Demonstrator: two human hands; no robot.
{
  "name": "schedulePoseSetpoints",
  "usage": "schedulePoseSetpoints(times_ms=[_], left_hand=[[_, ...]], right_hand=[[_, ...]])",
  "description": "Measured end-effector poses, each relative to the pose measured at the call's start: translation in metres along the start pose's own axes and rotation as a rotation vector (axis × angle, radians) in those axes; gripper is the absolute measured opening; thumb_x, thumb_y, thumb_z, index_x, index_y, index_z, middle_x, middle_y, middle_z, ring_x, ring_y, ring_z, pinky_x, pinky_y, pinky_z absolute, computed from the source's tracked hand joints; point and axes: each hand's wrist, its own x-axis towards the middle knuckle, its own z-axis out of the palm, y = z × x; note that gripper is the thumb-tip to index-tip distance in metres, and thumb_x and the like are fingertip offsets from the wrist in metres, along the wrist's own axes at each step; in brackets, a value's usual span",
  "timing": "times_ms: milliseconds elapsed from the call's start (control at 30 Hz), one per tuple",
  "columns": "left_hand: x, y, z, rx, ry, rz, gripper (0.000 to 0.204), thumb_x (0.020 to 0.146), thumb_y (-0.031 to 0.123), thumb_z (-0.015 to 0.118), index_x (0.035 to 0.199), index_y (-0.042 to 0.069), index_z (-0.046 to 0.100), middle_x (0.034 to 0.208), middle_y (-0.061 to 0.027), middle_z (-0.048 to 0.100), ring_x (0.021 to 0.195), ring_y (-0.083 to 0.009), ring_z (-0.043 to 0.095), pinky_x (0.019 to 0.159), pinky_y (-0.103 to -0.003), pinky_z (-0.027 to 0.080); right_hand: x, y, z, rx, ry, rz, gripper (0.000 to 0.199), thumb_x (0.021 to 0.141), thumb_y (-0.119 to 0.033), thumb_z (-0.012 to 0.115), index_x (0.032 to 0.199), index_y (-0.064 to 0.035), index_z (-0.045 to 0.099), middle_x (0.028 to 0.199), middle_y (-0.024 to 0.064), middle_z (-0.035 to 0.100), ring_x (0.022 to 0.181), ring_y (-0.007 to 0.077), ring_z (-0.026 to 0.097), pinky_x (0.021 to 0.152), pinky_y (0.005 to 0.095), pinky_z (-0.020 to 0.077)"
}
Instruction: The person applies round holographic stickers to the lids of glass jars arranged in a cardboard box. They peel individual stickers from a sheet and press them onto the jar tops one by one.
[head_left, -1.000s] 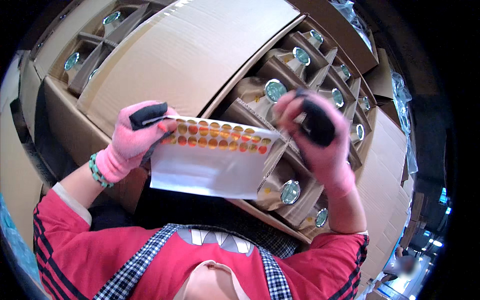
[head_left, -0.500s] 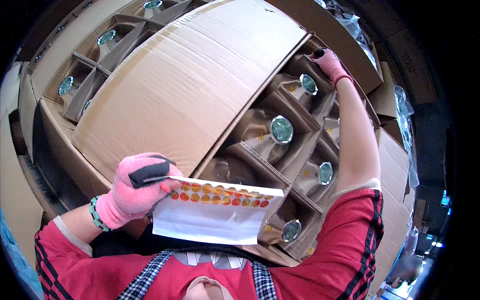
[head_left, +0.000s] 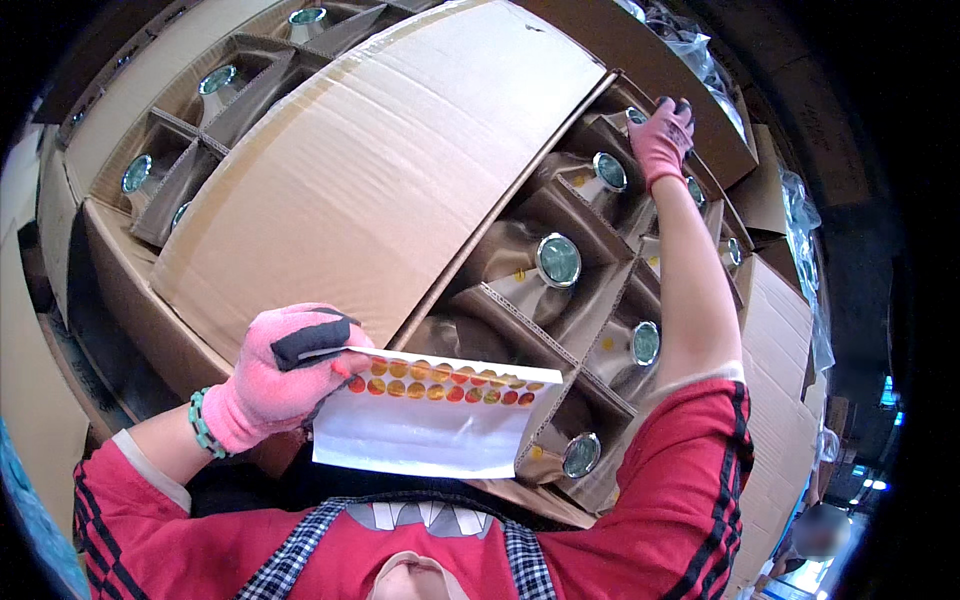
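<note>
In the head view, my left hand [head_left: 290, 375], in a pink glove with dark fingertips, pinches the upper left corner of a white sticker sheet [head_left: 425, 435]. Rows of round gold and red stickers run along its top edge. My right hand [head_left: 663, 142], gloved alike, is stretched to the far right part of the carton. Its fingers look loosely bent and apart, beside a vessel's round greenish end [head_left: 636, 116]; whether they touch it is unclear. Shiny conical vessels with silver-rimmed ends, such as this one [head_left: 559, 260], stand in divider compartments. Several bear a small yellow dot.
A large cardboard flap [head_left: 370, 170] covers the carton's middle. More vessels [head_left: 217, 79] sit in compartments at the far left. Cardboard dividers [head_left: 600, 310] rise between the vessels. Clear plastic wrap [head_left: 700, 55] and another carton wall [head_left: 640, 60] lie beyond.
My right hand has drawn back slightly from the far corner compartment, baring the vessel's end there. The left hand and sheet have shifted only slightly.
</note>
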Motion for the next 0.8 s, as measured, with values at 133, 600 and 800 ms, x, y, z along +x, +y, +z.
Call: schedulePoseSetpoints(times_ms=[133, 600, 800], left_hand=[[0.0, 0.0, 0.004, -0.047, 0.057, -0.059, 0.005, 0.073, 0.001, 0.056, 0.075, -0.003, 0.059, 0.068, -0.0058, 0.054, 0.061, -0.0106, 0.054, 0.054, -0.022, 0.043], [-0.006, -0.021, 0.006, 0.079, 0.114, 0.055, 0.006, 0.074, 0.002, 0.058, 0.079, -0.001, 0.057, 0.071, 0.0008, 0.054, 0.064, -0.0052, 0.049, 0.06, -0.018, 0.041], [0.008, -0.012, -0.016, 0.031, -0.018, -0.055, 0.015, 0.074, 0.01, 0.063, 0.083, -0.001, 0.058, 0.074, 0.0003, 0.057, 0.068, -0.0078, 0.052, 0.064, -0.021, 0.043]], right_hand=[[-0.052, 0.003, -0.067, 0.415, 0.039, -0.176, 0.05, 0.064, -0.027, 0.069, 0.102, -0.0042, 0.046, 0.109, 0.0198, 0.045, 0.1, 0.0334, 0.046, 0.084, 0.041, 0.0379], [-0.327, 0.008, -0.312, 0.627, -0.65, -0.203, 0.061, 0.063, -0.039, 0.068, 0.108, -0.0025, 0.046, 0.12, 0.0192, 0.037, 0.114, 0.0373, 0.033, 0.093, 0.0463, 0.0297], [-0.366, -0.005, -0.303, 0.454, -0.592, -0.136, 0.066, 0.061, -0.041, 0.068, 0.111, -0.0049, 0.046, 0.123, 0.016, 0.036, 0.116, 0.0343, 0.032, 0.095, 0.0447, 0.0263]])
